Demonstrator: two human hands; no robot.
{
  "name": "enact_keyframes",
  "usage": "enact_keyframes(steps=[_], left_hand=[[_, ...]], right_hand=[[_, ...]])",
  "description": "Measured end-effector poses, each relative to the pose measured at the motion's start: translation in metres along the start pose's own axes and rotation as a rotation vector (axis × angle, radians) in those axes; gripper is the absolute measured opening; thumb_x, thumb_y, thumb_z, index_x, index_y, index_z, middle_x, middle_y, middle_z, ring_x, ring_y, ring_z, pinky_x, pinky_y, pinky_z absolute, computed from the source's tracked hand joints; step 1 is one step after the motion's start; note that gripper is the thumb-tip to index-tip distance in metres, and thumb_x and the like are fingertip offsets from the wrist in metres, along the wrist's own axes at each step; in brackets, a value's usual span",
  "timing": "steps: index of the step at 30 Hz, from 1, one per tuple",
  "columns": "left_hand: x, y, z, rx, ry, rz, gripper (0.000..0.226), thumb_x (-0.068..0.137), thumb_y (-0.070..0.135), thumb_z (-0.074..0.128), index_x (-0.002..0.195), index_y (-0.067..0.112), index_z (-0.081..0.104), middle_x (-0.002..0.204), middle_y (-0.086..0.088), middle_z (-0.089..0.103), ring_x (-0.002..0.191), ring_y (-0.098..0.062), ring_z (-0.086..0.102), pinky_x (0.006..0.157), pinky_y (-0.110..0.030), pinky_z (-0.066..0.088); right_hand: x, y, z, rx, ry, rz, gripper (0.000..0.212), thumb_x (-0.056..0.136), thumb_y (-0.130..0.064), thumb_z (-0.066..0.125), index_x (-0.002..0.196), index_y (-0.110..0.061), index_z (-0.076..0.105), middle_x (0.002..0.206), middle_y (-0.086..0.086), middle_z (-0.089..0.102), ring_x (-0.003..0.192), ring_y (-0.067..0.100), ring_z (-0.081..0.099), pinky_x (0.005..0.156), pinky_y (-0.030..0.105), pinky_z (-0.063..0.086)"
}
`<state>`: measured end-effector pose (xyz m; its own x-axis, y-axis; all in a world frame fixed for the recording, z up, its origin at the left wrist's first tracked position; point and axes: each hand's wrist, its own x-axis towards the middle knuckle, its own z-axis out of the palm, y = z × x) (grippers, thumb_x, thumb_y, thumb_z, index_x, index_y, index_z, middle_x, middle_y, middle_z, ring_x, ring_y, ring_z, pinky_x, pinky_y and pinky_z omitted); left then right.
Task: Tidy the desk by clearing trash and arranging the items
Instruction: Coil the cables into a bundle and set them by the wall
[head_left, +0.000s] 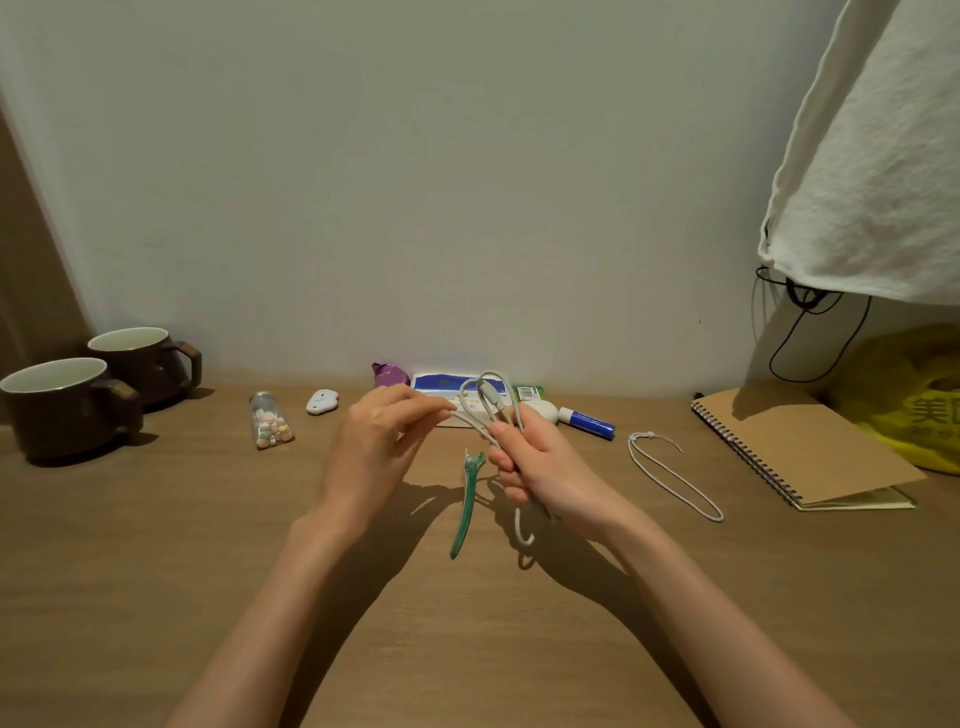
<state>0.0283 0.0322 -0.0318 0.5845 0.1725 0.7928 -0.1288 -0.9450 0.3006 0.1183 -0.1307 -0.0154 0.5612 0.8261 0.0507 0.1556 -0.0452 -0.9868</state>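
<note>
A grey charging cable (487, 396) is looped above the wooden desk (208, 545). My right hand (535, 462) grips the bundled loops, and a short loop hangs below that fist. My left hand (374, 441) pinches one strand of the same cable at the fingertips, just left of the loops. A green hair clip (465, 506) lies on the desk under my hands. A grey cord loop (670, 475) lies to the right. A purple wrapper (387, 375), a blue-and-white packet (441, 384) and a glue stick (589, 422) sit along the wall.
Two brown mugs (72, 405) stand at the far left. A small glass bottle (269, 421) and a white pebble-shaped item (322, 401) lie left of my hands. A spiral notebook (800, 447), a yellow plastic bag (914, 395) and a hanging white cloth (872, 156) fill the right side.
</note>
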Motion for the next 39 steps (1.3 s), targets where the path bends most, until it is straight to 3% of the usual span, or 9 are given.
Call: enact_keyframes(steps=[4, 7, 11, 15, 19, 23, 27, 32, 39], left_hand=[[-0.001, 0.009, -0.001, -0.058, 0.044, -0.135, 0.020, 0.083, 0.025, 0.065, 0.099, 0.017, 0.073, 0.083, 0.006, 0.073, 0.069, -0.002, 0.063, 0.063, -0.018, 0.051], [-0.002, 0.013, 0.001, -0.128, 0.054, -0.292, 0.020, 0.083, 0.023, 0.066, 0.102, 0.018, 0.072, 0.078, 0.016, 0.067, 0.066, 0.003, 0.063, 0.062, -0.011, 0.050], [-0.001, 0.018, 0.003, -0.213, 0.036, -0.389, 0.019, 0.086, 0.024, 0.063, 0.103, 0.020, 0.071, 0.080, 0.016, 0.068, 0.069, 0.004, 0.065, 0.062, -0.013, 0.052], [0.001, 0.024, 0.002, -0.275, 0.010, -0.474, 0.015, 0.088, 0.029, 0.060, 0.098, 0.026, 0.071, 0.080, 0.015, 0.072, 0.060, 0.002, 0.061, 0.058, -0.021, 0.052], [0.006, 0.020, -0.005, -0.531, -0.239, -0.720, 0.015, 0.087, 0.030, 0.062, 0.096, 0.023, 0.071, 0.081, 0.008, 0.075, 0.071, 0.005, 0.064, 0.071, -0.021, 0.049], [0.010, 0.018, -0.019, -0.913, -0.537, -0.944, 0.033, 0.072, 0.026, 0.070, 0.099, 0.007, 0.071, 0.088, -0.003, 0.074, 0.055, -0.002, 0.052, 0.056, -0.014, 0.048], [0.009, 0.018, -0.020, -1.060, -0.668, -0.981, 0.026, 0.071, 0.013, 0.069, 0.095, 0.003, 0.072, 0.093, -0.011, 0.073, 0.060, -0.007, 0.062, 0.060, -0.016, 0.054], [0.011, 0.023, -0.016, -1.233, -0.462, -1.131, 0.012, 0.067, 0.011, 0.068, 0.073, 0.008, 0.077, 0.069, -0.004, 0.069, 0.057, -0.006, 0.065, 0.054, -0.013, 0.054], [0.014, 0.026, -0.009, -1.427, -0.184, -1.363, 0.012, 0.066, 0.013, 0.071, 0.057, 0.005, 0.073, 0.069, -0.012, 0.071, 0.055, -0.012, 0.069, 0.046, -0.017, 0.054]], right_hand=[[-0.001, 0.001, 0.001, -0.057, -0.036, -0.005, 0.017, 0.102, -0.026, 0.037, 0.103, -0.011, 0.044, 0.065, -0.004, 0.042, 0.047, 0.005, 0.039, 0.046, 0.019, 0.045], [-0.004, -0.001, 0.003, -0.106, -0.006, -0.009, 0.024, 0.101, -0.029, 0.037, 0.108, -0.007, 0.044, 0.065, -0.005, 0.042, 0.048, 0.005, 0.037, 0.043, 0.017, 0.038], [-0.004, 0.000, 0.003, -0.308, 0.070, -0.103, 0.028, 0.101, -0.032, 0.040, 0.109, -0.009, 0.051, 0.072, -0.001, 0.044, 0.056, 0.006, 0.040, 0.045, 0.011, 0.035], [-0.003, 0.001, -0.001, -0.309, 0.050, -0.102, 0.024, 0.101, -0.031, 0.040, 0.101, -0.016, 0.058, 0.065, -0.003, 0.043, 0.051, 0.006, 0.040, 0.044, 0.016, 0.036], [-0.003, 0.003, -0.008, -0.342, 0.073, -0.081, 0.022, 0.101, -0.031, 0.039, 0.093, -0.018, 0.056, 0.062, -0.005, 0.043, 0.048, 0.005, 0.039, 0.043, 0.017, 0.036], [-0.001, 0.005, -0.016, -0.437, 0.150, -0.122, 0.021, 0.101, -0.030, 0.040, 0.089, -0.022, 0.057, 0.062, -0.007, 0.044, 0.050, 0.002, 0.039, 0.045, 0.014, 0.033], [0.001, 0.006, -0.015, -0.452, 0.191, -0.152, 0.020, 0.101, -0.029, 0.041, 0.088, -0.025, 0.056, 0.063, -0.007, 0.045, 0.051, 0.002, 0.040, 0.048, 0.016, 0.033], [0.000, 0.005, -0.013, -0.432, 0.131, -0.138, 0.020, 0.101, -0.029, 0.041, 0.090, -0.023, 0.058, 0.065, -0.006, 0.045, 0.050, 0.001, 0.039, 0.045, 0.012, 0.032], [-0.006, 0.002, -0.002, -0.504, 0.046, -0.120, 0.022, 0.101, -0.029, 0.039, 0.101, -0.017, 0.058, 0.069, -0.011, 0.045, 0.055, -0.001, 0.045, 0.051, 0.011, 0.035]])
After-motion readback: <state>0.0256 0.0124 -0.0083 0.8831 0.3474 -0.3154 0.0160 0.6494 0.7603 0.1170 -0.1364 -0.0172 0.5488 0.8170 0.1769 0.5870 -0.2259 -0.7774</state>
